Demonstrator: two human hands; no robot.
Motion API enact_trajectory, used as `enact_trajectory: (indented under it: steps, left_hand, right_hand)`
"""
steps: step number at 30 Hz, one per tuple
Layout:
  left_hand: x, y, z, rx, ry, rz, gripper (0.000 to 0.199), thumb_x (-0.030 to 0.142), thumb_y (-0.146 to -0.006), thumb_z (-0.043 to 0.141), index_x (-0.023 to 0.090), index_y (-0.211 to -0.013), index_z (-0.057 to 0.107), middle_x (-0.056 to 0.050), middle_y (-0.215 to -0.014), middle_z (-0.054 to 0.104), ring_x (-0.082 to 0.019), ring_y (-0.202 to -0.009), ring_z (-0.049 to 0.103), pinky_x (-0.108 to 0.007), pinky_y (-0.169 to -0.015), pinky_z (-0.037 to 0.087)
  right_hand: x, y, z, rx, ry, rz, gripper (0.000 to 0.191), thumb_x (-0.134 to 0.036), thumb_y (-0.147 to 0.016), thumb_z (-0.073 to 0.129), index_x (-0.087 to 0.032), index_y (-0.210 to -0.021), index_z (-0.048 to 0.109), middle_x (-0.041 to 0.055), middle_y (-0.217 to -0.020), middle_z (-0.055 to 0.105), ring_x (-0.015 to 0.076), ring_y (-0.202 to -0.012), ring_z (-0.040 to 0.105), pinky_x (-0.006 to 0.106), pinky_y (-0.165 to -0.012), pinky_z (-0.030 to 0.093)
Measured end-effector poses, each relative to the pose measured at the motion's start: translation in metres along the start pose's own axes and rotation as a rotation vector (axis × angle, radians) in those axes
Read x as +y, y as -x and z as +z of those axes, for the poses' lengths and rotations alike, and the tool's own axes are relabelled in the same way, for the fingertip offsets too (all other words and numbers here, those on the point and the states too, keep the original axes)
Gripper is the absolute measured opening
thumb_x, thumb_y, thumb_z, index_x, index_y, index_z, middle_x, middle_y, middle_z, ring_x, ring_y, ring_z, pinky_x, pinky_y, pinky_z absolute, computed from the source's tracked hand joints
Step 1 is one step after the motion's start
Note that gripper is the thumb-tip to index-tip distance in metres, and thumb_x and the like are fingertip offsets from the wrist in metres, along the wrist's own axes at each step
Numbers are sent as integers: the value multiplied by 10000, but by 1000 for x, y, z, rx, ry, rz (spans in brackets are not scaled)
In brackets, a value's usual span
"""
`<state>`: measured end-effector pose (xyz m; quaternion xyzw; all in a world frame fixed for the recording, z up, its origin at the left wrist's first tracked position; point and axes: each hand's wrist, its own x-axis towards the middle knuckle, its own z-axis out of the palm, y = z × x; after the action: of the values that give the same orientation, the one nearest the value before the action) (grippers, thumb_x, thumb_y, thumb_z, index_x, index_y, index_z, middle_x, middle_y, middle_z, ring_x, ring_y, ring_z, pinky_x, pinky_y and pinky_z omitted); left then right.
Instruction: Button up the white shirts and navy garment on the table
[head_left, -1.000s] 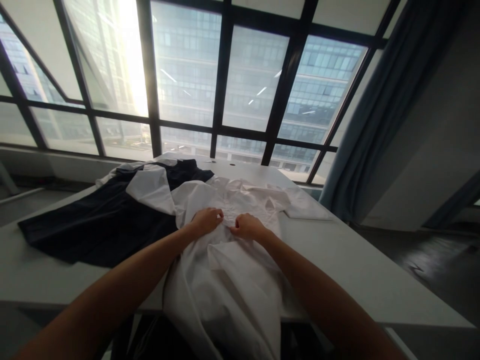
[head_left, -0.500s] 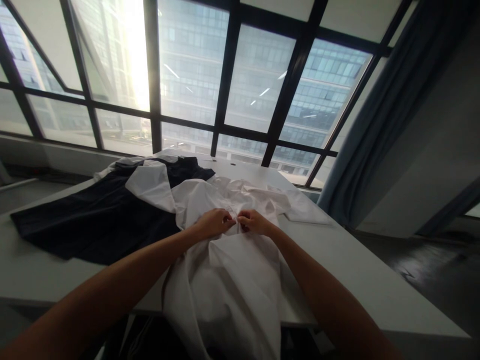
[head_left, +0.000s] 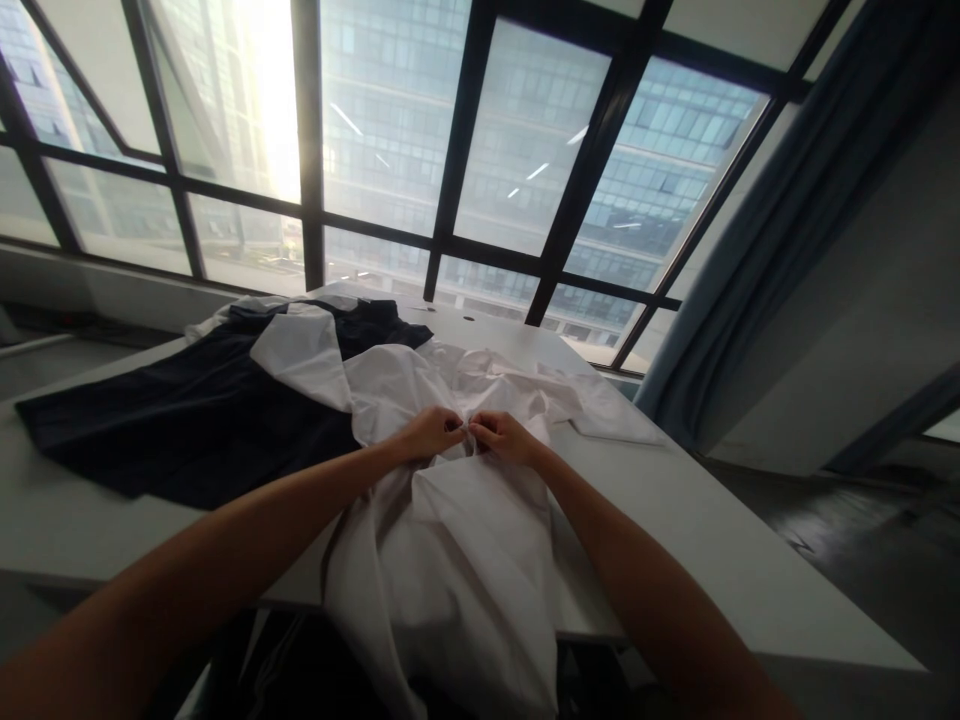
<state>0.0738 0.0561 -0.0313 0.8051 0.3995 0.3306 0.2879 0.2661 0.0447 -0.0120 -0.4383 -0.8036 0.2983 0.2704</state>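
A white long-sleeved shirt (head_left: 480,530) lies crumpled over the table's near edge, its lower part hanging down toward me. One sleeve stretches off to the right, and the other lies over dark cloth on the left. At the shirt's middle, my left hand (head_left: 433,434) pinches the fabric. Right beside it, my right hand (head_left: 501,436) is closed on the same fabric, fingertips almost touching those of the left. Whatever small detail sits between the fingertips, perhaps a button, is too small to make out.
A dark navy garment (head_left: 202,420) is spread on the left of the white table (head_left: 720,560). Small dark discs (head_left: 469,318) show near the table's far end. Behind stand large black-framed windows (head_left: 532,140), with a blue-grey curtain (head_left: 750,230) at the right.
Both hands stay at the shirt's middle, their fingertips now closer together on the fabric. The view has tilted slightly downward. The garments lie much as before.
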Motion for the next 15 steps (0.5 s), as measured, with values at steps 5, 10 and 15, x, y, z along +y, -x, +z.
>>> enact_trajectory:
  steps: [5,10,15]
  left_hand:
    - [-1,0,1,-35,-120,74,248,294,-794,502,125,-662,628,21,-544,532,-81,-525,442,-198,-486,291]
    - [-1,2,3,-9,-194,203,211,214,-794,474,138,-632,585,14,-595,522,-86,-560,421,-213,-545,323]
    - [-2,2,4,-3,-235,237,183,186,-791,470,145,-647,575,7,-637,522,-98,-600,425,-219,-591,358]
  right_hand:
    - [3,-1,-4,23,90,-8,178,-287,-831,504,-153,-757,594,-19,-628,569,116,-580,513,198,-554,382]
    - [8,-1,-5,-2,64,0,203,-313,-843,511,-151,-762,601,-15,-631,567,113,-577,513,189,-543,385]
    - [8,-2,-2,26,91,-42,226,-319,-840,522,-146,-721,605,-22,-595,555,108,-555,486,187,-524,360]
